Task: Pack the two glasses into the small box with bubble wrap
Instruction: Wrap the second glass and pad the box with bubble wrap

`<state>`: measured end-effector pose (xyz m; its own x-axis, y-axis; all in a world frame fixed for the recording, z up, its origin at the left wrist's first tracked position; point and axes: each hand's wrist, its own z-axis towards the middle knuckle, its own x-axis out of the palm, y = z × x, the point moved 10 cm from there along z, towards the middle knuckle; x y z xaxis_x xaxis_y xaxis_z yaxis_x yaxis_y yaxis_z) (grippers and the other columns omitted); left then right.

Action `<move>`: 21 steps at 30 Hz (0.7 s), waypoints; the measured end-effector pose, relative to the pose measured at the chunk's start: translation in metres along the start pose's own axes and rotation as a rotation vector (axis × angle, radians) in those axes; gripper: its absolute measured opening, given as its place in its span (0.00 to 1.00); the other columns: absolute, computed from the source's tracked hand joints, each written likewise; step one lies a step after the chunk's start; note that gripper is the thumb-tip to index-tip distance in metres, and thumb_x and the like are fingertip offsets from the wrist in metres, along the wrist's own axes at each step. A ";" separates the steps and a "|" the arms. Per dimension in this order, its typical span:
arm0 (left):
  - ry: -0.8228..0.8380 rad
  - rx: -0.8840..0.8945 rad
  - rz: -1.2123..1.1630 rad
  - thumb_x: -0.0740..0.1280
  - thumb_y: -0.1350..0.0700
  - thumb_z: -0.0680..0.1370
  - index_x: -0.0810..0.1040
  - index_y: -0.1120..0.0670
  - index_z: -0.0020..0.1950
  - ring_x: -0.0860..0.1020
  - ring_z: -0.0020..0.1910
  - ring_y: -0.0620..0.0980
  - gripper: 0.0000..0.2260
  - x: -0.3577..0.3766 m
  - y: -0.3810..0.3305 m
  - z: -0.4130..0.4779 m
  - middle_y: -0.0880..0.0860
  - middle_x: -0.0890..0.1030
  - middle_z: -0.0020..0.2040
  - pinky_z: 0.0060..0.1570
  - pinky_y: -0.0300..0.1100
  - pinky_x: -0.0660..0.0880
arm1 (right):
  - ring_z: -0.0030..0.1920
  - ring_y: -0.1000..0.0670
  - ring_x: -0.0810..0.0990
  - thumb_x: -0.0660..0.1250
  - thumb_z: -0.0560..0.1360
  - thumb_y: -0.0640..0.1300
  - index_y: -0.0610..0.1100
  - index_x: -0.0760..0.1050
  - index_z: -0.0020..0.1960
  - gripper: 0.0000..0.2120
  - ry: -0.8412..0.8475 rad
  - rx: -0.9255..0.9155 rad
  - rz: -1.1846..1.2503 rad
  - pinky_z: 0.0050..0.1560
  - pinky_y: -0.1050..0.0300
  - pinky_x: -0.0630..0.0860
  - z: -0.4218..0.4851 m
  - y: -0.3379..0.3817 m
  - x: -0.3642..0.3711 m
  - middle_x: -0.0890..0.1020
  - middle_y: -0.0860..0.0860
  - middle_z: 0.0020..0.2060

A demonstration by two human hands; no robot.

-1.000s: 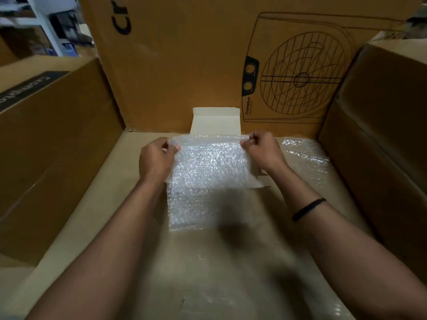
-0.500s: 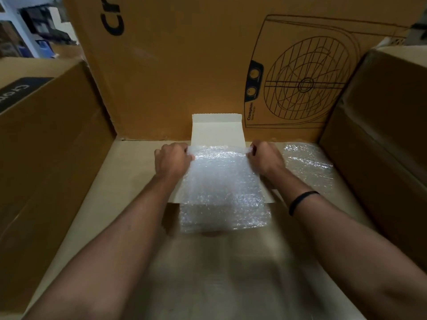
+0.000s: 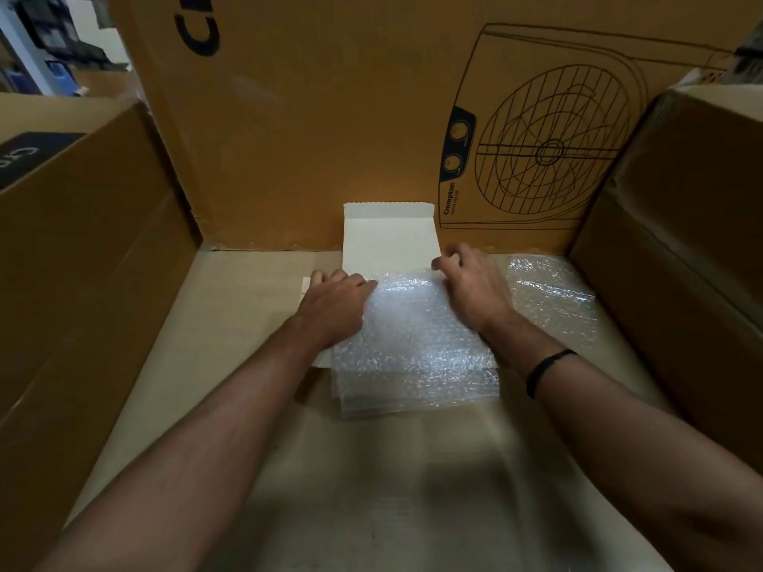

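Observation:
A sheet of bubble wrap [image 3: 413,344] lies over the small white box [image 3: 388,241], whose lid stands upright against the big carton behind. My left hand [image 3: 334,303] holds the sheet's far left corner, fingers curled down at the box's left edge. My right hand [image 3: 475,286] pinches the sheet's far right corner with curled fingers. The sheet's near edge hangs past the box front. The inside of the box is hidden under the wrap. No glasses are visible.
A second piece of bubble wrap [image 3: 549,299] lies to the right on the cardboard floor [image 3: 371,489]. A tall printed fan carton [image 3: 371,117] stands behind, with brown cartons to the left [image 3: 82,262] and right [image 3: 681,241].
Both hands have carried the bubble wrap's top edge away from me and lowered it onto the box; the sheet now lies flatter.

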<state>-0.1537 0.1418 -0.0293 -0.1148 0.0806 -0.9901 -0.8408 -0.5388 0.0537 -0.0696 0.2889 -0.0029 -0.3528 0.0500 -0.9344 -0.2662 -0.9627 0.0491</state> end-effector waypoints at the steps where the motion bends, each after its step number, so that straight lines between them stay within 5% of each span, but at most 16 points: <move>1: 0.008 -0.002 0.007 0.59 0.59 0.77 0.65 0.50 0.73 0.71 0.62 0.53 0.23 0.000 -0.001 0.001 0.50 0.74 0.67 0.58 0.53 0.62 | 0.60 0.44 0.75 0.71 0.75 0.38 0.47 0.76 0.64 0.19 0.028 -0.075 -0.031 0.63 0.47 0.70 0.000 0.008 0.003 0.77 0.45 0.63; 4: 0.052 0.025 0.103 0.58 0.57 0.77 0.69 0.49 0.70 0.70 0.60 0.56 0.21 0.003 -0.007 0.002 0.54 0.75 0.63 0.59 0.55 0.62 | 0.58 0.46 0.76 0.67 0.77 0.40 0.47 0.79 0.62 0.14 0.165 -0.194 -0.079 0.61 0.48 0.69 -0.002 0.018 0.018 0.81 0.48 0.60; 9: -0.102 0.076 0.246 0.58 0.57 0.72 0.79 0.52 0.57 0.72 0.51 0.57 0.17 -0.004 -0.019 -0.002 0.55 0.76 0.55 0.55 0.55 0.66 | 0.59 0.49 0.74 0.61 0.81 0.47 0.51 0.78 0.63 0.13 0.228 -0.158 -0.107 0.60 0.48 0.66 0.001 0.013 0.018 0.81 0.52 0.60; 15: -0.050 0.083 0.142 0.60 0.57 0.72 0.70 0.53 0.68 0.75 0.53 0.57 0.23 0.000 -0.024 0.002 0.53 0.77 0.60 0.53 0.52 0.67 | 0.63 0.49 0.69 0.60 0.79 0.48 0.57 0.74 0.67 0.17 0.370 -0.181 -0.335 0.61 0.46 0.62 0.003 0.019 0.018 0.77 0.54 0.66; 21: 0.084 0.037 0.144 0.58 0.52 0.77 0.76 0.50 0.63 0.71 0.60 0.57 0.16 0.005 -0.025 0.014 0.53 0.75 0.62 0.60 0.55 0.63 | 0.66 0.47 0.71 0.60 0.78 0.45 0.52 0.67 0.73 0.23 0.357 -0.206 -0.263 0.65 0.45 0.64 0.001 0.046 0.010 0.74 0.50 0.68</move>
<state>-0.1402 0.1676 -0.0340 -0.1919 -0.0667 -0.9791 -0.8378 -0.5085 0.1988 -0.0863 0.2458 -0.0098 0.0421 0.2388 -0.9702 -0.1095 -0.9641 -0.2420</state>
